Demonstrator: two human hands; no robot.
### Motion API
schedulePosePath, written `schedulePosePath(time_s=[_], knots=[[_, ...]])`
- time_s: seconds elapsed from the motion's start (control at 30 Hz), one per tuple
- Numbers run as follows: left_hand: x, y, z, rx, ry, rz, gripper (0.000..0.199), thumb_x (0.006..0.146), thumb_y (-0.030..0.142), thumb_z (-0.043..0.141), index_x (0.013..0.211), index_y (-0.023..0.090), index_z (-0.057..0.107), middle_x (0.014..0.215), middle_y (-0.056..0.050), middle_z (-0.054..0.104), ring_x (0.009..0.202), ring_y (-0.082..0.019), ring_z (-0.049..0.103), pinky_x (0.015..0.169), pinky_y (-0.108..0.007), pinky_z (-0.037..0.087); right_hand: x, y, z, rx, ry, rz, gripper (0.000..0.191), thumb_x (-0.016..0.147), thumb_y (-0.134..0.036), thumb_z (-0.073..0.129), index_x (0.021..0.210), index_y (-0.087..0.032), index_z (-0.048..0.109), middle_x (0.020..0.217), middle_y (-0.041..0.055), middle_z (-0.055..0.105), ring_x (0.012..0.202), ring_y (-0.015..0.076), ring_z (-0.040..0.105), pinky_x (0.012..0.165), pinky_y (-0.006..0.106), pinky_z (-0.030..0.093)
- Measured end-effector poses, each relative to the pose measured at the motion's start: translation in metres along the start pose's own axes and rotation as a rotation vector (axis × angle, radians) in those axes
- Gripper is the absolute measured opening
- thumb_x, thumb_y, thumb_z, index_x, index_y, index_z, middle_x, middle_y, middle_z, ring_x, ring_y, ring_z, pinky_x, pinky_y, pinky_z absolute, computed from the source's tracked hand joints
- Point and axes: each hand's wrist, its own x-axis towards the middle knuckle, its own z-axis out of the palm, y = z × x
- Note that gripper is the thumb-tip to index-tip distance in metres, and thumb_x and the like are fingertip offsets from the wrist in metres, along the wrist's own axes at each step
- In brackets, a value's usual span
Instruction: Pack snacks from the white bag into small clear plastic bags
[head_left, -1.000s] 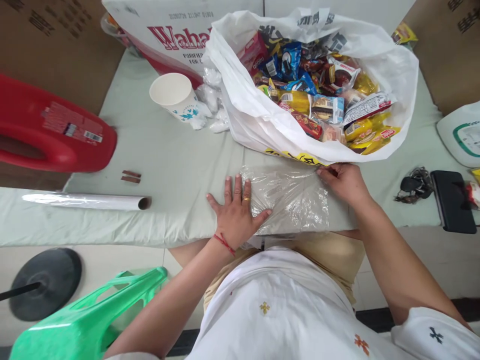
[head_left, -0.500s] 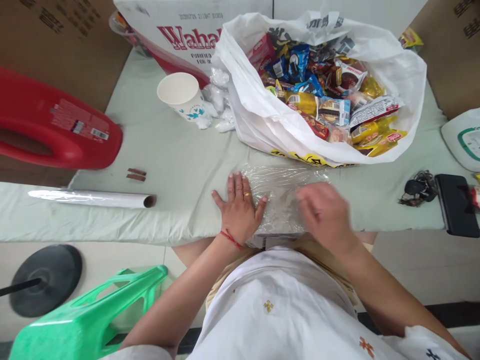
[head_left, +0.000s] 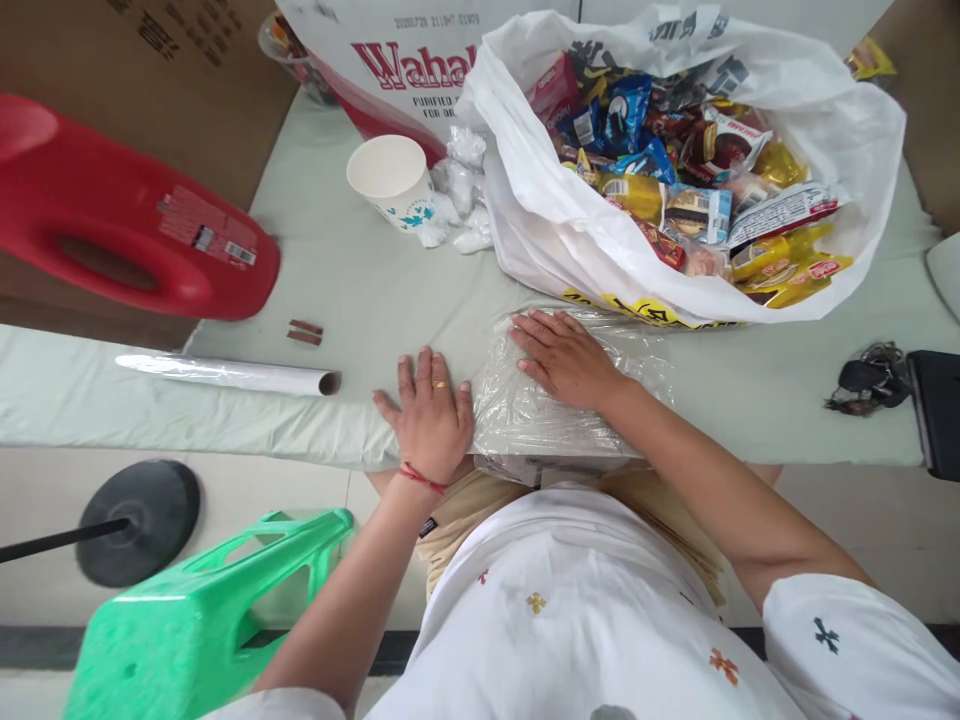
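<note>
A sheet of clear plastic film (head_left: 525,410) is spread on the green-clothed table, its near part hanging over the front edge. My right hand (head_left: 562,360) lies flat on the film's far part, fingers stretched toward the left. Just left of the film, my left hand (head_left: 431,415) rests palm down on the cloth, fingers spread, holding nothing. A roll of film (head_left: 232,375) lies further left along the table's front. Beyond the film stands a white plastic bag (head_left: 517,220) full of wrapped snacks (head_left: 652,195).
A paper cup (head_left: 386,180) and small white plastic bundles (head_left: 466,185) stand left of the bag. At the left is a red jug (head_left: 135,220) near two brown strips (head_left: 304,332). Keys (head_left: 866,378) and a black phone (head_left: 937,415) lie right. A green stool (head_left: 150,630) stands below.
My right hand has moved left and away from me, from a curled pose to flat on the film. My left hand has shifted left off the film onto the cloth. The view has shifted slightly.
</note>
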Motion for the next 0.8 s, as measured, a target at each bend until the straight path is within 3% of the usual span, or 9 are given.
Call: schedulePosePath(time_s=[0.13,0.23,0.3,0.37,0.43,0.53,0.6,0.67,0.8], knots=[[0.000,-0.005,-0.011,-0.063,0.058,-0.056,0.062,0.104,0.045,0.044,0.157,0.012,0.044,0.169,-0.028,0.035,0.162,-0.045,0.022,0.122,-0.079,0.022,0.003,0.000,0.001,0.002,0.013,0.020,0.055,0.112,-0.042,0.036,0.158,-0.014,0.050,0.169,0.0108,0.042,0.158,0.0311,0.034,0.131,0.053,0.022],[0.003,0.010,-0.038,-0.129,0.216,-0.019,0.052,0.103,0.041,0.049,0.150,0.018,0.050,0.167,-0.024,0.038,0.164,-0.039,0.020,0.126,-0.069,0.026,0.003,0.001,0.002,0.001,0.020,0.013,0.055,0.112,-0.043,0.038,0.157,-0.015,0.050,0.169,0.0110,0.042,0.158,0.0314,0.034,0.131,0.053,0.022],[0.006,0.030,-0.057,-0.206,0.303,0.072,0.041,0.105,0.036,0.046,0.142,0.021,0.057,0.158,-0.020,0.050,0.160,-0.033,0.032,0.126,-0.060,0.033,0.002,0.001,0.003,-0.003,0.020,0.006,0.055,0.112,-0.043,0.038,0.157,-0.014,0.050,0.170,0.0108,0.042,0.158,0.0320,0.033,0.131,0.053,0.021],[0.011,0.056,-0.067,-0.324,0.270,0.215,0.036,0.109,0.033,0.036,0.131,0.021,0.062,0.140,-0.016,0.064,0.145,-0.026,0.052,0.122,-0.050,0.043,0.002,0.002,0.004,-0.001,0.020,0.007,0.055,0.111,-0.041,0.039,0.158,-0.014,0.049,0.170,0.0111,0.042,0.159,0.0320,0.033,0.132,0.053,0.020],[0.021,0.081,-0.060,-0.428,0.158,0.351,0.043,0.111,0.035,0.027,0.125,0.021,0.064,0.134,-0.013,0.068,0.136,-0.022,0.059,0.120,-0.043,0.046,0.002,0.003,0.006,0.019,0.016,0.012,0.054,0.109,-0.035,0.043,0.159,-0.013,0.048,0.169,0.0121,0.043,0.159,0.0307,0.032,0.132,0.052,0.019],[0.043,0.100,-0.024,-0.476,0.067,0.418,0.053,0.111,0.036,0.020,0.129,0.015,0.064,0.141,-0.016,0.067,0.139,-0.022,0.057,0.123,-0.043,0.042,0.004,0.005,0.009,0.075,0.019,0.026,0.058,0.104,-0.025,0.048,0.160,-0.011,0.046,0.166,0.0148,0.046,0.158,0.0296,0.034,0.133,0.051,0.018],[0.058,0.097,0.002,-0.421,0.016,0.396,0.058,0.111,0.040,0.020,0.137,0.007,0.061,0.145,-0.021,0.065,0.144,-0.028,0.054,0.126,-0.050,0.038,0.006,0.007,0.010,0.137,0.044,0.041,0.059,0.102,-0.021,0.046,0.160,-0.009,0.046,0.164,0.0165,0.049,0.156,0.0302,0.038,0.133,0.051,0.020],[0.069,0.086,0.018,-0.363,-0.032,0.419,0.061,0.111,0.042,0.020,0.149,0.007,0.053,0.155,-0.021,0.058,0.151,-0.028,0.047,0.127,-0.050,0.035,0.007,0.012,0.011,0.228,0.085,0.030,0.057,0.102,-0.019,0.043,0.158,-0.010,0.050,0.160,0.0163,0.053,0.154,0.0297,0.041,0.132,0.052,0.025],[0.073,0.065,0.019,-0.197,-0.126,0.439,0.062,0.111,0.043,0.022,0.166,0.016,0.034,0.172,-0.015,0.038,0.160,-0.025,0.036,0.131,-0.057,0.022,0.008,0.031,0.012,0.462,0.227,0.017,0.051,0.099,-0.017,0.041,0.144,-0.014,0.065,0.151,0.0144,0.063,0.149,0.0270,0.048,0.129,0.049,0.034]])
